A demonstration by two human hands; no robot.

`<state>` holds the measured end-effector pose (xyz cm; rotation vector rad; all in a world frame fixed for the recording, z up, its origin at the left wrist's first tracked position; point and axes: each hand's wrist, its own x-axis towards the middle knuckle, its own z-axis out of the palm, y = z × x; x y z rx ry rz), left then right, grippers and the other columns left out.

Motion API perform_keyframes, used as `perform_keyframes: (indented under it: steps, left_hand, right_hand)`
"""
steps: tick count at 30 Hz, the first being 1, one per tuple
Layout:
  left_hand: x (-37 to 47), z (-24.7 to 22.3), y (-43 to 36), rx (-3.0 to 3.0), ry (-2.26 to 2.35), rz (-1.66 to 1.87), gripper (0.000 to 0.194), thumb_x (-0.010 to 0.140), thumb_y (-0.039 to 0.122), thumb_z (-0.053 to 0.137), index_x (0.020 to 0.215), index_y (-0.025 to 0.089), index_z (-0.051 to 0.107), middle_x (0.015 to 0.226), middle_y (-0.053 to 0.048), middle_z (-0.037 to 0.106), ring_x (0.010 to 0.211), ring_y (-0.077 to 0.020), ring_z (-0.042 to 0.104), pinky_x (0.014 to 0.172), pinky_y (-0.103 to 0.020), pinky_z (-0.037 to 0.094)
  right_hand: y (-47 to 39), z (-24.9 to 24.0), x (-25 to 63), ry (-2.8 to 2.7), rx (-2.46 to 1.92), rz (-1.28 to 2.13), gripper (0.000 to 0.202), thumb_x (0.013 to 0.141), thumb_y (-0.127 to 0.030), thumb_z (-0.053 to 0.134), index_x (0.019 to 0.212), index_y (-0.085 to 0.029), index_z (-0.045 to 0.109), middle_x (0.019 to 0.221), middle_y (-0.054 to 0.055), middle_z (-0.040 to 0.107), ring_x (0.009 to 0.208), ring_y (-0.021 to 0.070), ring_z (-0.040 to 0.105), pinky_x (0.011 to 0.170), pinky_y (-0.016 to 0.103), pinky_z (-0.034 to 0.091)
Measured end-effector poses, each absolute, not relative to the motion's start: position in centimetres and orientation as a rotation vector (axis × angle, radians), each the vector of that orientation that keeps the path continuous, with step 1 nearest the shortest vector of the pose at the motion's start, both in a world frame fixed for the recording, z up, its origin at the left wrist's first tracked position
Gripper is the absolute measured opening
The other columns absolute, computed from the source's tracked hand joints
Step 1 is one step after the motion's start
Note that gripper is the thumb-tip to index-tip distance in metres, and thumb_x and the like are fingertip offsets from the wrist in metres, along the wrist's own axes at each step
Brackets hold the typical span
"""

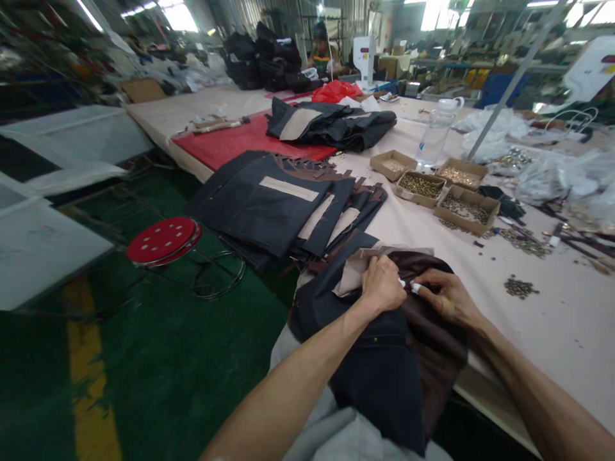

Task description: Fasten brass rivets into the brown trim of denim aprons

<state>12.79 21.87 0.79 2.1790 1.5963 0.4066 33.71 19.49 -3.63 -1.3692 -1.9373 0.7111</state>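
Observation:
A dark navy fabric piece (379,374) with a brown leather-like panel (435,339) lies across my lap and up over the table edge. My left hand (383,283) is closed on its upper part, beside a beige strip (353,270). Close by on the right, my right hand (444,296) pinches the brown panel, thumb and fingers nearly meeting the left hand. White coverings show on fingertips of both hands. Anything small between the fingertips is hidden. One small metal stud (375,339) shows on the navy fabric.
Left of my hands, similar navy pieces (269,198) lie stacked. Open cardboard boxes (466,210) hold small metal parts, with a loose pile (520,287) nearer me. A clear bottle (435,134) stands behind them. A red stool (164,241) stands on the green floor.

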Motion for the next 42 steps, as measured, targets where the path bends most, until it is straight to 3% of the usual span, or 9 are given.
perform_keyframes:
  steps: [11, 16, 20, 23, 29, 34, 42]
  left_hand:
    - [13.7, 2.1, 23.4, 2.206, 1.595, 0.180, 0.031, 0.071, 0.031, 0.070, 0.098, 0.017, 0.072, 0.119, -0.013, 0.065, 0.117, -0.0305, 0.057, 0.089, -0.035, 0.057]
    - [13.5, 2.2, 24.4, 2.118, 1.624, 0.138, 0.026, 0.071, 0.022, 0.070, 0.095, 0.018, 0.074, 0.107, -0.012, 0.073, 0.107, -0.0275, 0.066, 0.084, -0.031, 0.058]
    - [13.8, 2.2, 25.2, 2.048, 1.665, 0.087, 0.033, 0.068, 0.019, 0.071, 0.100, 0.016, 0.074, 0.098, -0.013, 0.075, 0.097, -0.0276, 0.071, 0.078, -0.031, 0.059]
    - [13.9, 2.5, 25.5, 2.043, 1.666, 0.060, 0.033, 0.064, 0.024, 0.075, 0.095, 0.015, 0.075, 0.094, -0.015, 0.076, 0.096, -0.0297, 0.072, 0.075, -0.031, 0.059]
    - [13.3, 2.0, 26.1, 2.131, 1.677, 0.202, 0.034, 0.065, 0.038, 0.074, 0.092, 0.019, 0.075, 0.108, -0.016, 0.074, 0.111, -0.0331, 0.067, 0.083, -0.034, 0.057]
    - [12.9, 1.2, 26.5, 2.183, 1.598, 0.266, 0.030, 0.066, 0.040, 0.071, 0.086, 0.018, 0.074, 0.105, -0.016, 0.074, 0.108, -0.0330, 0.066, 0.077, -0.033, 0.056]
    - [12.5, 1.6, 26.3, 2.185, 1.613, 0.322, 0.023, 0.065, 0.028, 0.069, 0.087, 0.020, 0.075, 0.106, -0.013, 0.075, 0.107, -0.0299, 0.066, 0.081, -0.030, 0.056]
  right_hand:
    - [20.7, -1.5, 32.2, -1.779, -1.648, 0.977, 0.016, 0.075, -0.033, 0.070, 0.076, -0.018, 0.075, 0.071, 0.003, 0.069, 0.062, 0.0156, 0.054, 0.058, 0.028, 0.038]
    - [22.0, -1.2, 32.1, -1.714, -1.744, 1.183, 0.018, 0.068, -0.034, 0.073, 0.068, -0.017, 0.069, 0.055, -0.001, 0.059, 0.049, 0.0111, 0.044, 0.046, 0.025, 0.029]
    - [22.5, -1.0, 32.0, -1.667, -1.725, 1.299, 0.017, 0.068, -0.032, 0.071, 0.071, -0.016, 0.069, 0.053, -0.001, 0.058, 0.044, 0.0109, 0.044, 0.042, 0.024, 0.031]
    - [21.4, -0.4, 31.6, -1.707, -1.668, 1.161, 0.017, 0.069, -0.032, 0.070, 0.075, -0.016, 0.071, 0.059, 0.000, 0.062, 0.050, 0.0118, 0.049, 0.046, 0.024, 0.035]
    - [16.9, -0.8, 36.0, -1.587, -1.569, 0.766, 0.028, 0.077, -0.036, 0.069, 0.099, -0.019, 0.073, 0.088, 0.006, 0.074, 0.072, 0.0179, 0.064, 0.063, 0.028, 0.050]
    - [13.6, -2.5, 46.3, -1.281, -1.933, 0.300, 0.037, 0.075, -0.045, 0.070, 0.096, -0.015, 0.075, 0.074, 0.007, 0.072, 0.063, 0.0194, 0.061, 0.059, 0.030, 0.048]
    - [15.2, -2.6, 51.0, -1.411, -2.147, 0.173, 0.039, 0.075, -0.048, 0.064, 0.089, -0.014, 0.078, 0.075, 0.007, 0.075, 0.068, 0.0224, 0.065, 0.062, 0.031, 0.047]
